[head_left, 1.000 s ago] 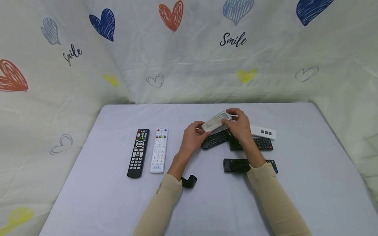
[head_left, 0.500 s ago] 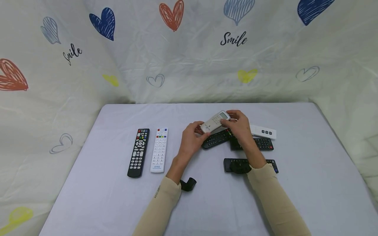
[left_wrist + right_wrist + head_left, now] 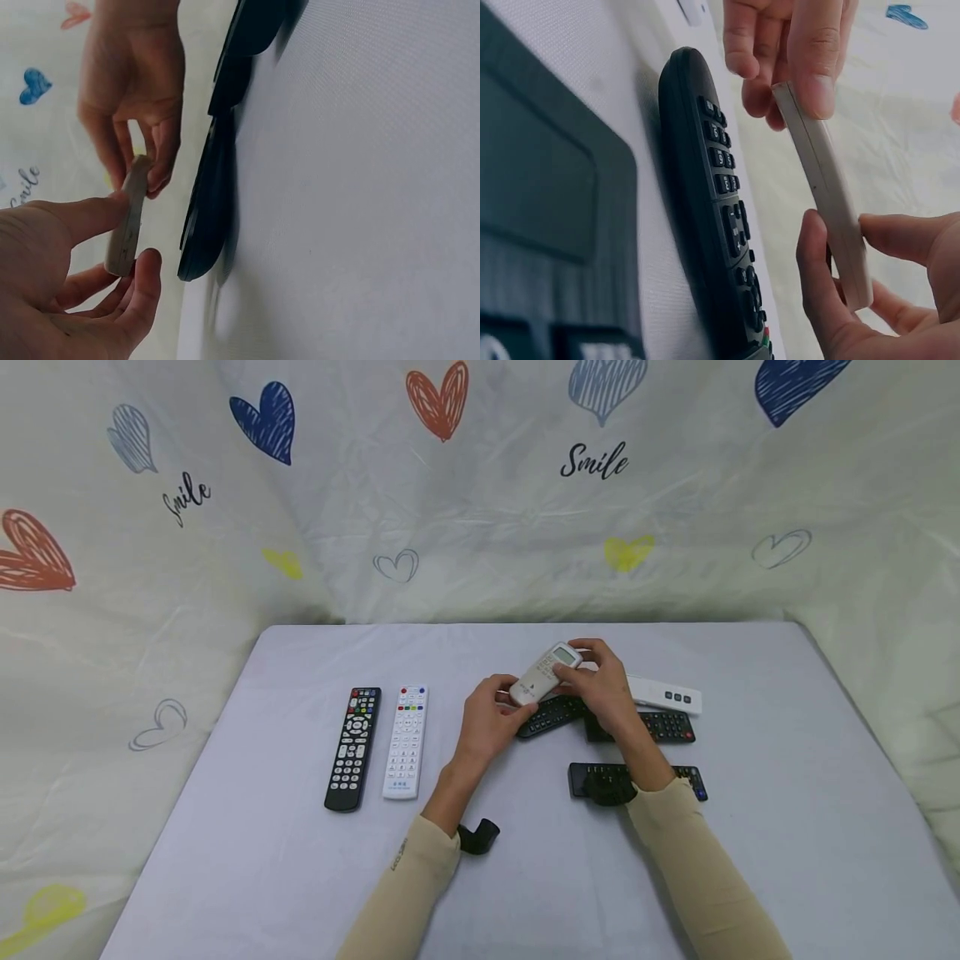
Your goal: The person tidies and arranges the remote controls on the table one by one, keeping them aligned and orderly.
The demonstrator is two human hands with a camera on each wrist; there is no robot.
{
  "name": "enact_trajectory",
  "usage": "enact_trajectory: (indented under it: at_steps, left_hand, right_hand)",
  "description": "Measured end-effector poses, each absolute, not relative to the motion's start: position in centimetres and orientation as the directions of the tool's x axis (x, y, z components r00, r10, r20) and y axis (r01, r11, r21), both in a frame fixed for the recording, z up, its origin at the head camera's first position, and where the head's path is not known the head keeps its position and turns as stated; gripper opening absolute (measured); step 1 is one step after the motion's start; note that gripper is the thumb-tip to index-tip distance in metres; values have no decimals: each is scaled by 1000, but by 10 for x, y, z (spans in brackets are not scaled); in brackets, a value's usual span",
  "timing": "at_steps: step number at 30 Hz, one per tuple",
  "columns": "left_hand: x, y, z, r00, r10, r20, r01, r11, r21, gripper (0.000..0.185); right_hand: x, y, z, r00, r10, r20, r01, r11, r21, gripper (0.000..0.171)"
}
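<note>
A white air-conditioner remote (image 3: 540, 680) with a small grey screen is held up at a slant in both hands. My left hand (image 3: 483, 720) pinches its lower end between thumb and fingers. Near the screen end, my right hand (image 3: 604, 690) grips it with the thumb on the button face. The left wrist view shows the remote (image 3: 127, 225) edge-on, apart from the table. Just below it lies a black remote (image 3: 551, 717), partly covered by the hands. In the right wrist view this black remote (image 3: 712, 195) shows its rows of buttons.
Right of the hands lie a second black remote (image 3: 670, 727) and a white remote (image 3: 665, 694). Another black remote (image 3: 690, 781) is partly hidden under the right wrist. To the left, a black remote (image 3: 352, 749) and a white remote (image 3: 405, 743) lie side by side on the white-covered table (image 3: 540, 877).
Both hands keep hold of the air-conditioner remote. It has turned to a slightly steeper slant, its screen end shifting a little left and its lower end moving slightly nearer.
</note>
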State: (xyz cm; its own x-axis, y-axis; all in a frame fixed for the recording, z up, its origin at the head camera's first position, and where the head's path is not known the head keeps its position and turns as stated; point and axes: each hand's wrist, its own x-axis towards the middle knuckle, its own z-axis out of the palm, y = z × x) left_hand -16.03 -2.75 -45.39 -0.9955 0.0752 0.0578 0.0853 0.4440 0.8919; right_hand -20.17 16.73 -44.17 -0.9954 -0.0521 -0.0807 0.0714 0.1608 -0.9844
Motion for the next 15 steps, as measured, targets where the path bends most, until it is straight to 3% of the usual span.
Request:
enact_trajectory:
  at_steps: [15]
  left_hand:
    - [-156,-32,-453,-988,119,97,140,433,890,59]
  right_hand:
    - [-203,162,-446,-994,-75,-78,67,135,-988,54]
